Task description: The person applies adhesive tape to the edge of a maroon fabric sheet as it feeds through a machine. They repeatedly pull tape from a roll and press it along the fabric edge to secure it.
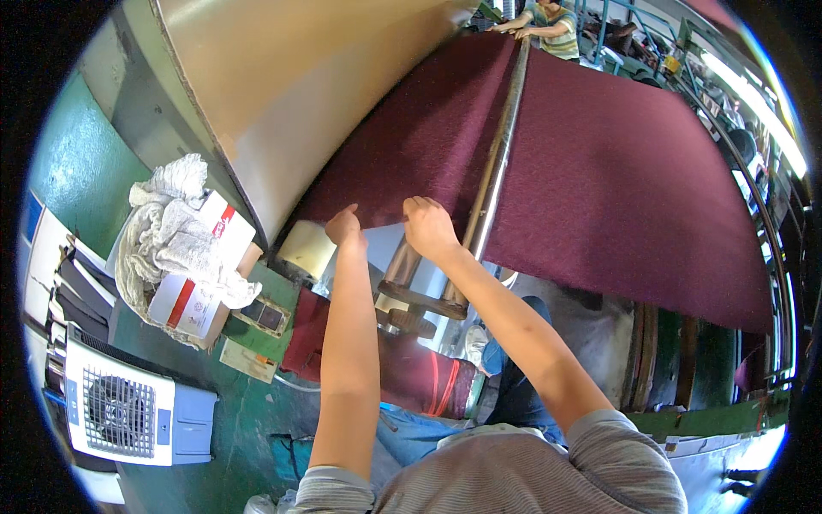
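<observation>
A wide sheet of dark maroon fabric (599,180) runs over a shiny metal roller bar (499,154) and onto a large smooth metal drum (300,86). My left hand (345,228) pinches the near edge of the fabric close to the drum. My right hand (428,224) grips the same edge a little to the right, beside the bar. Both forearms reach up from the lower edge. At the far end of the fabric another person (548,21) in a striped shirt holds the cloth.
A cardboard box draped with white rags (184,248) sits at the left on the green machine frame (248,411). A white and blue fan unit (128,411) stands lower left. A roll of tape (306,248) lies by the drum. Curved metal rails (771,248) border the right.
</observation>
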A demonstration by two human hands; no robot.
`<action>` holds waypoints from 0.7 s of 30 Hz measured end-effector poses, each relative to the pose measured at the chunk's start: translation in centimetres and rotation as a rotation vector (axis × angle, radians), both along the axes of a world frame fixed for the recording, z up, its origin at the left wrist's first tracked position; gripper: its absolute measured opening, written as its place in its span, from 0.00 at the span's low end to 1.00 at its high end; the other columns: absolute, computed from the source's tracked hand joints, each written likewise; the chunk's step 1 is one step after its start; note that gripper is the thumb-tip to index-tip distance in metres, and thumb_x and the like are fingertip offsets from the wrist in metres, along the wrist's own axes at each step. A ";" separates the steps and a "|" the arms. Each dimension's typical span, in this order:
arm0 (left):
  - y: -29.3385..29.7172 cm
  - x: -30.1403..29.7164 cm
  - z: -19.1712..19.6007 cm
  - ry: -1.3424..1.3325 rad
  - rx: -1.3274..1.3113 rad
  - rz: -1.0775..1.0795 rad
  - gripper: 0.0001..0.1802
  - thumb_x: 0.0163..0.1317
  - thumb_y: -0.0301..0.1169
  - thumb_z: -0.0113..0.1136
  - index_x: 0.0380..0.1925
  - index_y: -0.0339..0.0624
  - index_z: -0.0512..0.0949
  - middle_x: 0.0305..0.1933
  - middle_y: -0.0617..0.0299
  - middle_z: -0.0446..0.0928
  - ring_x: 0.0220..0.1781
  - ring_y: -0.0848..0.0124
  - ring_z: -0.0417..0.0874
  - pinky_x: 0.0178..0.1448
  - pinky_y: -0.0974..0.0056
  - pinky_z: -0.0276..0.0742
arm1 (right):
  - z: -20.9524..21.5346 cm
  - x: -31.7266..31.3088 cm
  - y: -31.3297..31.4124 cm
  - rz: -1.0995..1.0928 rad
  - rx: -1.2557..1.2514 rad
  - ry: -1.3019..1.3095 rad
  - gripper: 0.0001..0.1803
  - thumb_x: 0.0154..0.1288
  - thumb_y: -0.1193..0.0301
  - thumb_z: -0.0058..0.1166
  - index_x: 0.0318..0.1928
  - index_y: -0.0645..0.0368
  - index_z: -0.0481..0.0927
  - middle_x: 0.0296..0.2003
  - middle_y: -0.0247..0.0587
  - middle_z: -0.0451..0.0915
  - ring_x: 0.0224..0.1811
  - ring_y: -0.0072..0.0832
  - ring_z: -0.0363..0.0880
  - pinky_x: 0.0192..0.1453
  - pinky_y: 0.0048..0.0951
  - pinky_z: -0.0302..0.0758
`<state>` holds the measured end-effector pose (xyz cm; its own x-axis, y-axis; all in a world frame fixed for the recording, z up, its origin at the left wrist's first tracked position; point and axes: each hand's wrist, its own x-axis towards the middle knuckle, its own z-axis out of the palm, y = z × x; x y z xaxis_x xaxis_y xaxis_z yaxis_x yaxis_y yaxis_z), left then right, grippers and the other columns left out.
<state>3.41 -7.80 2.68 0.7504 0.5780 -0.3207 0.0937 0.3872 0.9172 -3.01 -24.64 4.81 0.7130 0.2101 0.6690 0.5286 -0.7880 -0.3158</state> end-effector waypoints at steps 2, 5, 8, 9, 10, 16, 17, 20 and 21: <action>-0.3 -0.1 0.0 -0.005 -0.004 -0.087 0.09 0.50 0.21 0.53 0.31 0.39 0.80 0.35 0.58 0.78 0.37 0.66 0.77 0.33 0.62 0.74 | 0.1 -0.3 0.3 0.071 -0.039 -0.022 0.06 0.43 0.77 0.52 0.27 0.61 0.74 0.30 0.47 0.77 0.37 0.40 0.76 0.46 0.35 0.73; -2.2 -1.8 1.8 -0.068 -0.023 -0.493 0.12 0.51 0.19 0.47 0.31 0.39 0.80 0.32 0.60 0.78 0.30 0.70 0.77 0.32 0.63 0.74 | 0.0 0.1 0.2 0.150 -0.028 -0.024 0.07 0.42 0.77 0.52 0.27 0.61 0.74 0.29 0.47 0.76 0.37 0.42 0.75 0.47 0.38 0.72; -1.4 -1.0 0.5 -0.034 0.061 -0.499 0.11 0.51 0.20 0.46 0.29 0.39 0.80 0.29 0.59 0.77 0.25 0.69 0.75 0.26 0.64 0.72 | 0.3 0.1 0.1 0.143 0.065 -0.009 0.08 0.39 0.77 0.53 0.26 0.60 0.74 0.28 0.48 0.74 0.36 0.45 0.73 0.44 0.40 0.71; -1.2 -0.8 0.4 0.012 0.099 -0.433 0.10 0.52 0.21 0.48 0.29 0.40 0.80 0.29 0.59 0.77 0.24 0.69 0.75 0.23 0.64 0.71 | 0.6 -0.1 0.1 0.073 0.063 -0.004 0.08 0.39 0.76 0.54 0.26 0.59 0.74 0.28 0.48 0.74 0.36 0.44 0.73 0.43 0.41 0.71; -0.9 -0.8 0.3 0.058 0.138 -0.367 0.09 0.53 0.22 0.49 0.29 0.40 0.79 0.29 0.58 0.77 0.23 0.68 0.75 0.21 0.64 0.70 | 0.9 -0.4 0.1 0.003 0.061 0.001 0.09 0.38 0.76 0.55 0.26 0.59 0.74 0.29 0.47 0.74 0.36 0.44 0.73 0.43 0.41 0.70; -0.7 -0.6 0.6 0.089 0.062 -0.165 0.09 0.58 0.25 0.47 0.32 0.41 0.79 0.34 0.56 0.77 0.24 0.68 0.74 0.21 0.66 0.69 | 0.9 -0.7 -1.1 -0.136 0.032 0.113 0.14 0.40 0.76 0.58 0.33 0.61 0.73 0.35 0.46 0.74 0.41 0.40 0.75 0.46 0.36 0.73; -1.1 -0.7 1.2 0.077 0.027 -0.141 0.09 0.58 0.25 0.47 0.32 0.41 0.79 0.35 0.56 0.77 0.24 0.68 0.74 0.22 0.66 0.70 | 1.1 -0.7 -1.2 -0.068 0.001 0.129 0.13 0.41 0.76 0.57 0.33 0.61 0.74 0.35 0.45 0.75 0.42 0.40 0.75 0.47 0.36 0.73; -2.9 -2.3 2.2 -0.074 0.041 -0.446 0.10 0.57 0.23 0.47 0.32 0.41 0.79 0.33 0.57 0.77 0.25 0.68 0.75 0.24 0.67 0.71 | 1.1 -0.4 -1.0 -0.008 -0.053 0.149 0.11 0.42 0.76 0.57 0.31 0.60 0.74 0.35 0.43 0.75 0.43 0.38 0.75 0.48 0.35 0.73; -3.0 -2.3 2.0 -0.091 0.049 -0.527 0.10 0.56 0.22 0.46 0.33 0.41 0.79 0.32 0.58 0.77 0.26 0.69 0.75 0.24 0.66 0.71 | 0.9 -0.3 -0.9 0.013 -0.036 0.136 0.11 0.42 0.76 0.57 0.31 0.59 0.74 0.35 0.42 0.75 0.43 0.38 0.75 0.48 0.35 0.73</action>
